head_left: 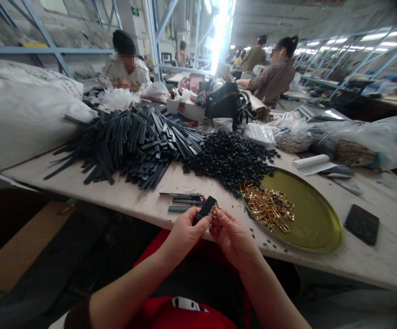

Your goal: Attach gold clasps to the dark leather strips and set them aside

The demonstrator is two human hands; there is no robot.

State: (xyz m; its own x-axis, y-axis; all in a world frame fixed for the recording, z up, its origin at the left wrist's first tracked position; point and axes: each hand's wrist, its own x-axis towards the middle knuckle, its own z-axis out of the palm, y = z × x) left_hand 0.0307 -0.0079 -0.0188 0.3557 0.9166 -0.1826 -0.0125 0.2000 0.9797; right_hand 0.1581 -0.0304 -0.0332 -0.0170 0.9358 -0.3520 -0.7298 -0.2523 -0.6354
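Note:
My left hand (187, 233) is closed on a black strip (205, 209) near the table's front edge. Right beside it, my right hand (230, 235) pinches small gold metal pieces (215, 209) against the strip's end. Several dark strips (181, 208) lie flat just beyond my left hand. A large heap of long black strips (126, 141) spreads over the table behind them. To its right is a pile of small black loops (230, 157). The round gold tray (313, 210) holds a heap of gold metal pieces (270, 208) on its left side.
A black phone (362, 224) lies right of the tray. White sacking (23, 109) bulges at the left. Plastic bags (383, 141) and a black bag (224, 103) stand along the back. One person (126, 68) sits across the table; another (277, 75) is farther right.

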